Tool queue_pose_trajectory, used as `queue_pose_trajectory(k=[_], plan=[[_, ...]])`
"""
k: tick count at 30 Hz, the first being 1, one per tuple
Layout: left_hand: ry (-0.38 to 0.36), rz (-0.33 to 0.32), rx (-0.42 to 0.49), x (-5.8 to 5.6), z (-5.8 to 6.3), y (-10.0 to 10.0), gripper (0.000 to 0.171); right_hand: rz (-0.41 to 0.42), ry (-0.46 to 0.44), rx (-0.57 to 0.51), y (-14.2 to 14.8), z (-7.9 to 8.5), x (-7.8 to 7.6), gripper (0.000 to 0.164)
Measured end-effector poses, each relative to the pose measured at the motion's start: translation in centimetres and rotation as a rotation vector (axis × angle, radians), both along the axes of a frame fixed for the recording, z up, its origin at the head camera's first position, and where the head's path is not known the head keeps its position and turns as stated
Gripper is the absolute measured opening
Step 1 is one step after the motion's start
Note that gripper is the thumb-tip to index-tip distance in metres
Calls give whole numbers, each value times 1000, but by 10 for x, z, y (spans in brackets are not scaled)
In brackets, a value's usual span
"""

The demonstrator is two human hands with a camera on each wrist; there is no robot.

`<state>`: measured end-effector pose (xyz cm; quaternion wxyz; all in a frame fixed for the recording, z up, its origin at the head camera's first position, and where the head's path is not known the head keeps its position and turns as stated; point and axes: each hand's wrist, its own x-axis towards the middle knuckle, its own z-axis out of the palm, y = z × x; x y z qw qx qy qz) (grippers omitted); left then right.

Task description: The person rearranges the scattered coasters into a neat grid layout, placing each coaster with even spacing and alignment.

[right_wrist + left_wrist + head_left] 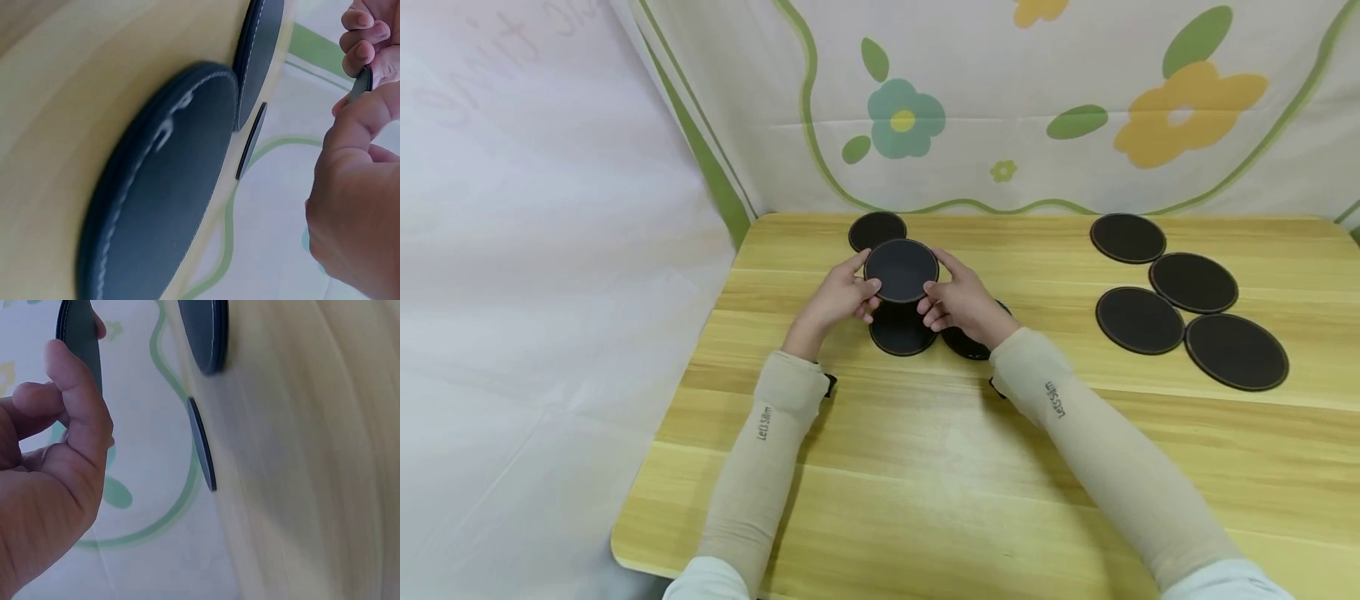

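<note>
Overall, a pale cloth (pixel 985 83) printed with flowers and green leaves hangs behind a wood-grained worktop (pixel 925 467). Two beige sleeves (pixel 1112 467), each lettered on the forearm, extend over the worktop from the near side. At the right, four black discs (pixel 1236 352) lie flat and close together. The left hand (pixel 838 296) and the right hand (pixel 962 300) face each other; on both hands the thumb and forefinger pinch the rim while the other fingers curl inward. Between them, gripped at opposite edges, is the held disc (pixel 901 271), round and black, raised clear of the worktop with its broad face visible to the head camera. Beyond it lies the far disc (pixel 877 228); nearer lies the near disc (pixel 902 331), with a partly hidden disc (pixel 964 343) beside it, beneath the right wrist. Finest of all, pale stitching (pixel 112 230) follows a disc's rim in the right wrist view.
</note>
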<state>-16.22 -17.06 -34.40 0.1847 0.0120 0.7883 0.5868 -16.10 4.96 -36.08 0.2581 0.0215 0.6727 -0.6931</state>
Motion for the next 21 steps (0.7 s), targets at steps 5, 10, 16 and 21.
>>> queue_pose_trajectory(k=[5, 10, 16, 21], plan=[[-10, -12, 8, 1, -5, 17, 70, -10, 11, 20, 15, -1, 4, 71], [-2, -40, -2, 3, -10, 34, 69, -23, 17, 32, 33, -4, 9, 70], [0, -74, -14, 8, -10, 51, 69, -24, 19, 42, 52, -5, 16, 70], [-12, -97, -4, 9, -12, 66, 70, -33, 31, 45, 66, -4, 22, 70]])
